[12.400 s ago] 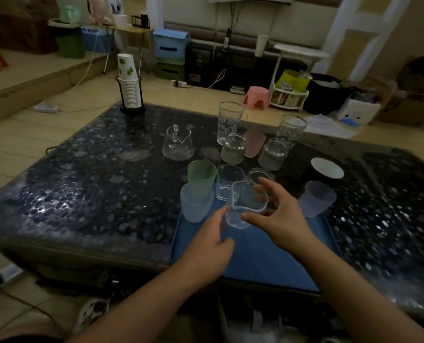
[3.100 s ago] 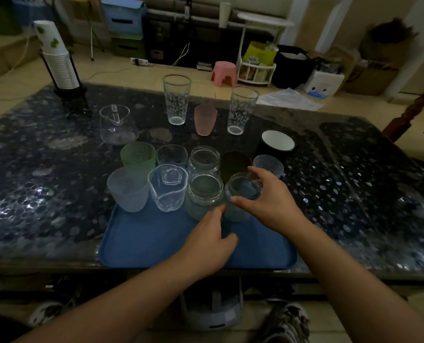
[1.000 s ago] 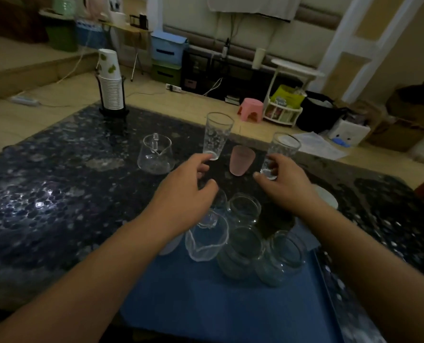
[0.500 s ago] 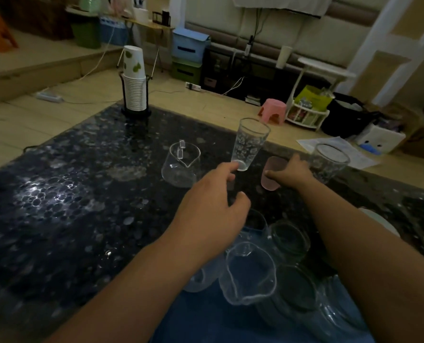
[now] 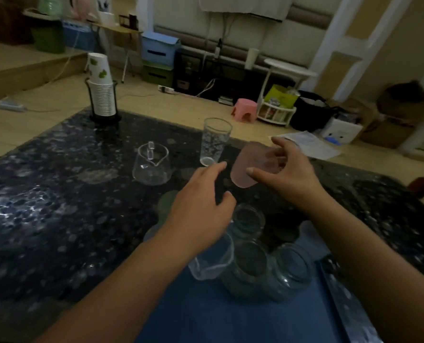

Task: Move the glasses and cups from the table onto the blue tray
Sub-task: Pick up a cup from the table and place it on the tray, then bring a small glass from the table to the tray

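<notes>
My right hand (image 5: 289,179) grips a frosted pink cup (image 5: 250,167), lifted and tilted above the dark table. To its left, my left hand (image 5: 201,209) hovers open, its fingertips near the base of a tall patterned glass (image 5: 214,141) standing on the table. A clear glass pitcher (image 5: 152,164) stands further left. The blue tray (image 5: 206,315) lies near me with a small spouted beaker (image 5: 213,266) and several clear jars (image 5: 250,266) on it. A green cup (image 5: 166,203) is partly hidden behind my left hand.
A black holder stacked with paper cups (image 5: 102,95) stands at the table's (image 5: 45,206) far left corner. Beyond the table on the floor are a pink stool (image 5: 245,112), storage boxes and a white rack.
My right hand has closed on the pink cup and lifted it off the table, tilting it. My left hand has drawn back slightly from the tall glass.
</notes>
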